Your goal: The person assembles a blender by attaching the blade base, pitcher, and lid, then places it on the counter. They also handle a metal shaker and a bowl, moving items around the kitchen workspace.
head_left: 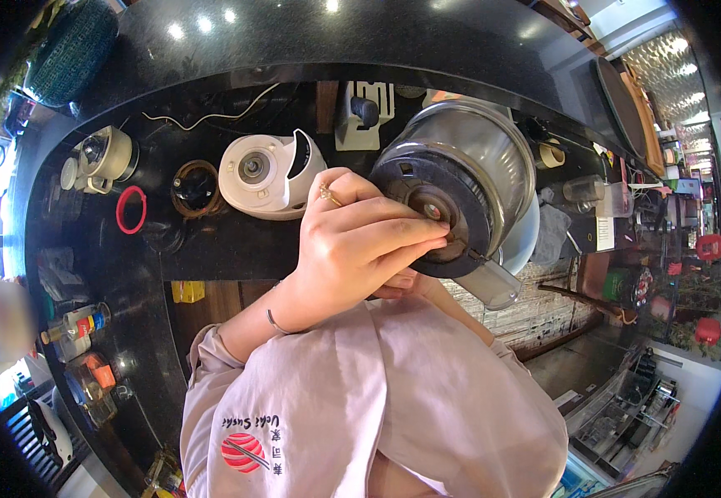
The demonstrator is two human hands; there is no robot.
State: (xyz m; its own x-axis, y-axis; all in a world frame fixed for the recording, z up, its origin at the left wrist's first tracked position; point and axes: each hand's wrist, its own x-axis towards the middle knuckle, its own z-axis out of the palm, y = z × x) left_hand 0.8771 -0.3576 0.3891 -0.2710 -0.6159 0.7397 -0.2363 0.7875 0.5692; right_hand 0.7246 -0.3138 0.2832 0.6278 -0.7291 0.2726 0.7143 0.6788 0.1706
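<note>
A clear blender jar lies tilted in front of me, its round black base turned up toward me and its clear handle pointing down. My left hand is closed over the base, wearing a ring. Its fingertips are pressed together at the recess in the middle, beside a small metal piece. Whether they pinch a small part is hidden. Below it, mostly covered, my right hand has its fingers curled at the lower rim of the base. The white blender motor unit stands just left.
Left on the black counter are a red ring, a brown-rimmed round holder and a cream appliance. Behind stands a white metal stand. A raised dark ledge crosses the back. Right lie a plastic bag and containers.
</note>
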